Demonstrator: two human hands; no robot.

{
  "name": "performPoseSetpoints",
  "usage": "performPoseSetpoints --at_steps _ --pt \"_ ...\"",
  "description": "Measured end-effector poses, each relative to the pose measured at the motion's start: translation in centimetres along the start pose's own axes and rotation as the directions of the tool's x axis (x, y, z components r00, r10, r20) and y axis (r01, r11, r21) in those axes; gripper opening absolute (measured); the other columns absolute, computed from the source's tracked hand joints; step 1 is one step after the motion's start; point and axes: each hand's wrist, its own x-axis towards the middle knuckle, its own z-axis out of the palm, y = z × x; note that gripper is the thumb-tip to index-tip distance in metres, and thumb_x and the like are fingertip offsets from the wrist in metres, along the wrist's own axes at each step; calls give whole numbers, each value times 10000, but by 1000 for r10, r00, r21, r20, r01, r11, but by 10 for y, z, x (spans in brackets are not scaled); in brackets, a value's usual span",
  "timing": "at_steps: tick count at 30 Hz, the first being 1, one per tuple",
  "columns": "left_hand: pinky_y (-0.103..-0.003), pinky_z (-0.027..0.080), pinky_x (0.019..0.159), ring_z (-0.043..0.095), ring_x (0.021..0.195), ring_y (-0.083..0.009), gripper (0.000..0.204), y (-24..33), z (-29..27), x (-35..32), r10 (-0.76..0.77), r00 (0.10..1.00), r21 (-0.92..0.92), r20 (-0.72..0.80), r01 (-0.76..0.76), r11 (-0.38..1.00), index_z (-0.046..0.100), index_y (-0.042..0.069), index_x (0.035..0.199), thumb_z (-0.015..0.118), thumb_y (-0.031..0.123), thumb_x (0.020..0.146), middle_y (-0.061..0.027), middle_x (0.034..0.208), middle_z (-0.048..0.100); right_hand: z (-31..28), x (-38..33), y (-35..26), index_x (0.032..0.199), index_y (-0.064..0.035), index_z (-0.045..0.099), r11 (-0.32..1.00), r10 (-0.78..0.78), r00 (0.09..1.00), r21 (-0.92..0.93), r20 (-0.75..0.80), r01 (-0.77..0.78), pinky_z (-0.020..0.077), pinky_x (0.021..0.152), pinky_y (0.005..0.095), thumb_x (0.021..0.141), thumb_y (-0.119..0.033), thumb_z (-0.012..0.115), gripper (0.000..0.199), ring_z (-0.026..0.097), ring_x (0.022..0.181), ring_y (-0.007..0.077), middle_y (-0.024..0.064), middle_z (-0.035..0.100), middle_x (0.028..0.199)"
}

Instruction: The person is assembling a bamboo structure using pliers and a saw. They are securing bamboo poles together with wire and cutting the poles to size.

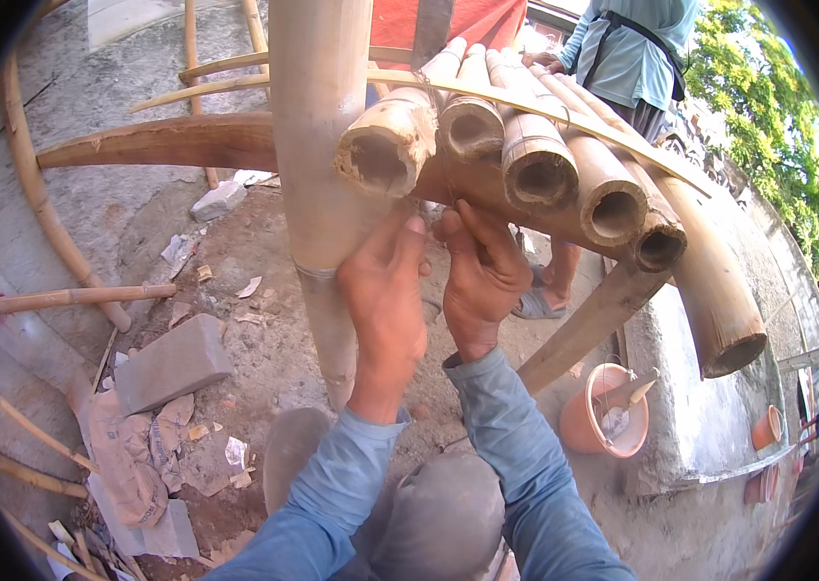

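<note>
My left hand (pixel 385 300) and my right hand (pixel 480 276) are raised close together just below a horizontal bamboo crosspiece (pixel 472 189). Each has thumb and fingers pinched at a thin wire, which is hard to see where it meets the fingertips. Above them, several cut bamboo poles (pixel 537 169) lie side by side across the crosspiece, hollow ends toward me. A thin split bamboo strip (pixel 564 116) runs over their tops. Just left of my left hand stands a thick upright bamboo post (pixel 319 116), with a thin tie around it lower down.
Below right is an orange bucket (pixel 576 426) with a tool in it. A grey block (pixel 175 363), torn paper sacking (pixel 138 460) and rubble lie at left. Curved bamboo pieces (pixel 41 194) stand along the left. Another person (pixel 637 58) is behind the poles; a sandalled foot (pixel 540 302) shows below.
</note>
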Motion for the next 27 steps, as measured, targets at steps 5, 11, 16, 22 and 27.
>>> performPoseSetpoints --at_steps 5,11,16,22,27 --pt "-226 407 660 507 766 -66 261 15 7 1 -115 993 -237 9 113 965 725 -81 1222 723 84 1020 -28 965 688 8 10 10 1127 -31 795 839 -394 903 -335 172 430 563 679 317 849 40 814 288 729 782 218 121 757 949" --pt "-222 411 666 510 773 -41 229 3 1 4 7 1000 -69 -15 -8 998 757 -63 1191 722 91 1025 -14 952 702 16 -1 15 1192 -41 777 848 -347 920 -358 183 391 568 672 345 853 22 785 344 735 774 241 123 758 982" --pt "-324 515 772 633 860 -158 268 -11 2 4 226 974 297 -18 -210 931 744 -60 1208 712 120 1012 -34 953 697 10 -8 25 1272 -15 747 928 -185 953 -276 240 249 585 812 370 886 -2 762 387 760 940 321 184 760 1124" --pt "-314 487 1028 636 1148 -158 339 -19 -2 3 301 953 273 19 -295 916 707 -57 1339 604 142 1085 -91 1282 688 -3 11 -5 1280 26 734 975 -97 917 -146 387 164 566 922 402 917 -142 791 404 740 1067 362 223 751 1184" --pt "-332 476 1074 631 1236 -191 414 -41 -22 14 205 973 14 106 -208 978 639 -70 1415 540 169 1092 -139 1376 666 -4 17 -26 1231 34 756 939 -27 901 -299 433 172 568 911 399 943 -174 772 355 743 1051 355 218 763 1163"
